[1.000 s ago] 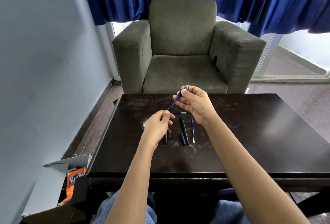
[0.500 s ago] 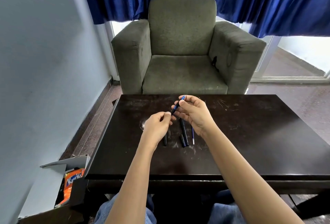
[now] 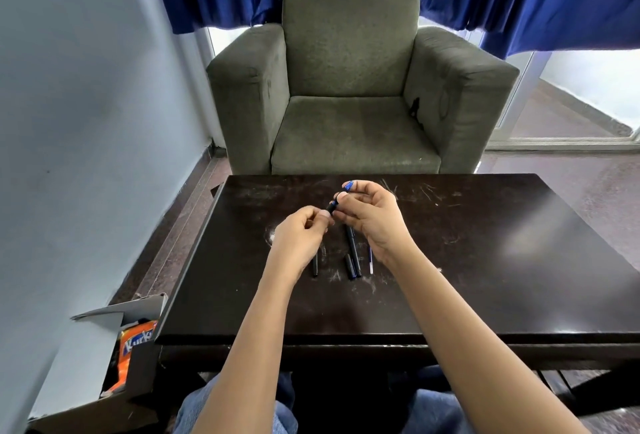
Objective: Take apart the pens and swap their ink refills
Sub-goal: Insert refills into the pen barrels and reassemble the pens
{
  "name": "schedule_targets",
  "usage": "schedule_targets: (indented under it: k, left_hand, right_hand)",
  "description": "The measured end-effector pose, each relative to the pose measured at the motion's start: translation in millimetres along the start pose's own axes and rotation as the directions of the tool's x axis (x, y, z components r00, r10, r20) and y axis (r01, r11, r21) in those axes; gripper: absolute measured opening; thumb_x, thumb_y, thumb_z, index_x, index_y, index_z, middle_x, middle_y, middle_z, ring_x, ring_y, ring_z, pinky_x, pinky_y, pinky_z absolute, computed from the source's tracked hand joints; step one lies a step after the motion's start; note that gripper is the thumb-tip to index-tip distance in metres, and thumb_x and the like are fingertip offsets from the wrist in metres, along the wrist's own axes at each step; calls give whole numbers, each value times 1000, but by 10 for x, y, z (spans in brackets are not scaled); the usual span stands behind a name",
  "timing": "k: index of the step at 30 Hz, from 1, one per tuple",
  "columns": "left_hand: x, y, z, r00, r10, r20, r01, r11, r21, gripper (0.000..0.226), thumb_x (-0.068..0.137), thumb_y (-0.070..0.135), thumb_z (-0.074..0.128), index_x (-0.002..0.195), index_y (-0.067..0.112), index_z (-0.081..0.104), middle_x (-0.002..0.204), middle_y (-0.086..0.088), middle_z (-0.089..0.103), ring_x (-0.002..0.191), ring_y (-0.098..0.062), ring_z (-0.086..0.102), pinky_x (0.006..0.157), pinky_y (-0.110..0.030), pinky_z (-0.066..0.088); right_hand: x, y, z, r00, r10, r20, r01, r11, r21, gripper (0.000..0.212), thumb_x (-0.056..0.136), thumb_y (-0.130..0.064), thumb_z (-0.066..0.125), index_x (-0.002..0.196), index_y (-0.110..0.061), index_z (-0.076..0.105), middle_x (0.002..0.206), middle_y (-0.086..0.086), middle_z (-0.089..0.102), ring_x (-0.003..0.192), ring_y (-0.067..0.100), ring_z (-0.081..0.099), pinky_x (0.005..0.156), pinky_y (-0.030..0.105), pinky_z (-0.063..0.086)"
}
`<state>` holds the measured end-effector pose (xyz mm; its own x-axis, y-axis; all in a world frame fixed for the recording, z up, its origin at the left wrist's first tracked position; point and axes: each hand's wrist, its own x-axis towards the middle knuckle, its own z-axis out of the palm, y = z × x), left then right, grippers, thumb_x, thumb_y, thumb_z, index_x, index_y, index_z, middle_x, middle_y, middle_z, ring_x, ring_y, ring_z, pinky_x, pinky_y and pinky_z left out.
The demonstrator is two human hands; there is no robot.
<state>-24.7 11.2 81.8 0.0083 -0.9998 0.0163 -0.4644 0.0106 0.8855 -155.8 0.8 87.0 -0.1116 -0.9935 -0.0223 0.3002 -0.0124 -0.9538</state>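
Note:
My right hand [image 3: 372,215] grips a blue pen barrel [image 3: 349,185], its blue end poking out above the fingers and its dark lower end [image 3: 331,207] pointing down-left. My left hand [image 3: 304,233] pinches at that dark end with thumb and forefinger. On the dark table [image 3: 485,260] below the hands lie loose parts: a long black barrel [image 3: 353,250], a short black piece [image 3: 349,266], another black piece [image 3: 315,265] partly under my left wrist, and a thin blue refill [image 3: 370,260].
A grey-green armchair [image 3: 349,87] stands right behind the table's far edge. Blue curtains hang above it. An open cardboard box [image 3: 114,364] with an orange snack bag [image 3: 133,350] sits on the floor at the left, beside the wall.
My hands have closed together: the left hand came up to the pen's lower end, and the exposed stretch of blue pen between them has shortened. The parts on the table stayed put.

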Motion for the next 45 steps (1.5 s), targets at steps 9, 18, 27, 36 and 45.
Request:
schedule_targets:
  k: [9, 18, 27, 36, 45]
  left_hand:
    - [15, 34, 20, 999, -34, 14, 33, 997, 68, 39, 100, 38, 38, 96, 16, 70, 81, -3, 67, 74, -14, 58, 69, -30, 45]
    - [2, 53, 7, 998, -62, -23, 62, 998, -24, 42, 98, 47, 37, 92, 17, 67, 79, 2, 65, 69, -9, 59, 62, -22, 43]
    - [-18, 36, 2, 991, 61, -116, -68, 996, -53, 17, 86, 38, 65, 90, 21, 62, 79, 7, 64, 70, -4, 58, 62, -16, 43]
    - [-47, 96, 35, 1000, 17, 3, -17, 999, -44, 21, 94, 37, 53, 97, 23, 68, 85, 3, 70, 74, -7, 65, 71, -22, 52]
    - [-62, 165, 101, 998, -32, 48, 35, 997, -74, 36, 101, 33, 38, 94, 15, 68, 84, 1, 72, 65, -3, 60, 60, -17, 44]
  right_hand:
    - [-30, -6, 3, 999, 33, 17, -34, 998, 47, 7, 90, -2, 60, 93, -6, 65, 79, 7, 62, 64, 13, 63, 73, 27, 58]
    - [-43, -28, 33, 999, 21, 31, -23, 999, 41, 3, 88, -4, 64, 90, -7, 64, 78, 4, 64, 67, 11, 65, 73, 25, 58]
    - [-44, -46, -2, 1000, 4, -9, -4, 1000, 14, 1, 88, -9, 66, 88, -8, 65, 77, 3, 63, 66, 9, 62, 72, 24, 56]
    - [-25, -54, -29, 999, 19, -29, -20, 999, -27, 6, 86, -14, 69, 82, -12, 65, 73, 0, 64, 60, 7, 60, 71, 24, 54]
    - [8, -58, -59, 999, 29, -44, -31, 999, -37, 11, 85, -17, 71, 79, -13, 62, 69, 0, 61, 57, 8, 55, 61, 20, 53]
